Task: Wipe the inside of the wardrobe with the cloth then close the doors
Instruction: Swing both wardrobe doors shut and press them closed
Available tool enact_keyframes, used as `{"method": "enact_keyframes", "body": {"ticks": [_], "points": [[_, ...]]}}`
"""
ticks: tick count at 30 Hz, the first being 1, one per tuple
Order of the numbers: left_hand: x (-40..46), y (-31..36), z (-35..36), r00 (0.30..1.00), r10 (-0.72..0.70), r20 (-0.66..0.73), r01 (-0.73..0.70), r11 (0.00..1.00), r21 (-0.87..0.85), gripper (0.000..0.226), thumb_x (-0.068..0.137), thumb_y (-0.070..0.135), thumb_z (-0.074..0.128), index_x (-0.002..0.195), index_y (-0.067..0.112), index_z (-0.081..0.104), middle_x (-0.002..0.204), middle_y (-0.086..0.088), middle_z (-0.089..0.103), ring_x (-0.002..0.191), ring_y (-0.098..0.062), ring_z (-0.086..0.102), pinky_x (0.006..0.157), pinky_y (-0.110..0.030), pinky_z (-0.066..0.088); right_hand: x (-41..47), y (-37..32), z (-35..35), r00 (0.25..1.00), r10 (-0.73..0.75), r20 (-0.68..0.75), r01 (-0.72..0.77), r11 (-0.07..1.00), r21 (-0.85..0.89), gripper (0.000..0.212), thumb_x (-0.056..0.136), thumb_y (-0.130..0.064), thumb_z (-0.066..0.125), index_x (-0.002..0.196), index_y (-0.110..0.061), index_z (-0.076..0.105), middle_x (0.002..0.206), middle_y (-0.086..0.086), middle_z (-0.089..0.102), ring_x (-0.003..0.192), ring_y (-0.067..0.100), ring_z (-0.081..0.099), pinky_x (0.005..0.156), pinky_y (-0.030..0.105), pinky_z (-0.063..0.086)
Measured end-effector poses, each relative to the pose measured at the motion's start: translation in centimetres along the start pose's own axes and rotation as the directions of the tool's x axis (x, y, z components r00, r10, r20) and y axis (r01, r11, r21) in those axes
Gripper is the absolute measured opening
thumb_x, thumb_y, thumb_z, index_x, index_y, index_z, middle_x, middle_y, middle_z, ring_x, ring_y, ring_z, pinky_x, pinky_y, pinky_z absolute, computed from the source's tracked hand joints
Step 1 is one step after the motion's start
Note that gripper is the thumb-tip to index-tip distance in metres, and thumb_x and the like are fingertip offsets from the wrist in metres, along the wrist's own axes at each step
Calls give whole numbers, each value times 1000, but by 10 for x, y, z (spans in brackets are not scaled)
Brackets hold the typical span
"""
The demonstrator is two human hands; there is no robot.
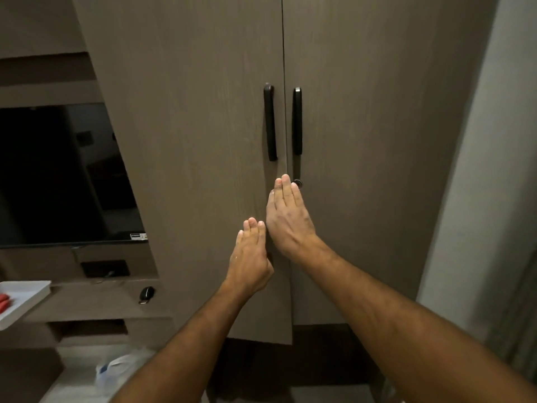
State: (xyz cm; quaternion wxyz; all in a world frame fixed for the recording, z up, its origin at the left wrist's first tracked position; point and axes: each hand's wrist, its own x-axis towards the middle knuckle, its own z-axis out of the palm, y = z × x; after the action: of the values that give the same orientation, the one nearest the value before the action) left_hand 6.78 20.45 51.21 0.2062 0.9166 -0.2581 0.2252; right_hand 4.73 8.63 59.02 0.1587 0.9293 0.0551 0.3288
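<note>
The brown wardrobe fills the view with its left door (197, 146) and right door (377, 146) both closed, meeting at a thin seam. Each door carries a black vertical handle, the left handle (270, 122) and the right handle (297, 120), with a small keyhole (299, 183) below. My right hand (287, 216) lies flat across the seam, fingers straight and together, just under the handles. My left hand (250, 257) presses flat on the left door, lower and to the left. Neither hand holds anything. No cloth is in view.
A dark TV screen (58, 175) hangs left of the wardrobe above a shelf with a small black object (146, 294). A white tray (20, 301) sits at the far left. A plastic bag (122, 370) lies on the floor. A grey curtain (505, 315) hangs at right.
</note>
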Motion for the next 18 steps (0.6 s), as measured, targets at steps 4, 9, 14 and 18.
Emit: {"method": "enact_keyframes", "body": {"ticks": [4,9,14,18], "points": [[21,-6,6,998,-7,64,-1,993,120,73,91,10,37,153,1,-1,162,-24,-5,151,-31,-8,123,-42,-3,20,13,10,1000,3,28,-2,1000,-24,54,102,-11,35,148,11,17,157,34,11,148,46,1,122,54,7],[42,-10,20,996,-25,91,7,982,189,75,91,14,38,152,-2,-3,161,-26,-6,150,-35,-9,123,-45,-1,44,23,24,998,-11,64,16,998,-66,57,99,-9,42,148,9,20,157,33,15,148,45,5,122,53,10],[53,-15,35,995,-48,86,28,977,213,76,90,14,34,149,-2,-12,159,-27,-15,148,-36,-16,123,-46,-5,52,28,39,996,-26,80,31,998,-62,67,97,-13,52,149,8,15,158,34,9,147,47,0,121,56,11],[49,-9,22,985,-76,155,42,976,212,75,92,16,34,150,-1,-11,160,-25,-14,149,-35,-14,123,-45,-5,47,23,30,991,-25,132,30,999,-38,71,95,-13,54,150,6,13,159,31,6,148,45,-4,122,54,7]]}}
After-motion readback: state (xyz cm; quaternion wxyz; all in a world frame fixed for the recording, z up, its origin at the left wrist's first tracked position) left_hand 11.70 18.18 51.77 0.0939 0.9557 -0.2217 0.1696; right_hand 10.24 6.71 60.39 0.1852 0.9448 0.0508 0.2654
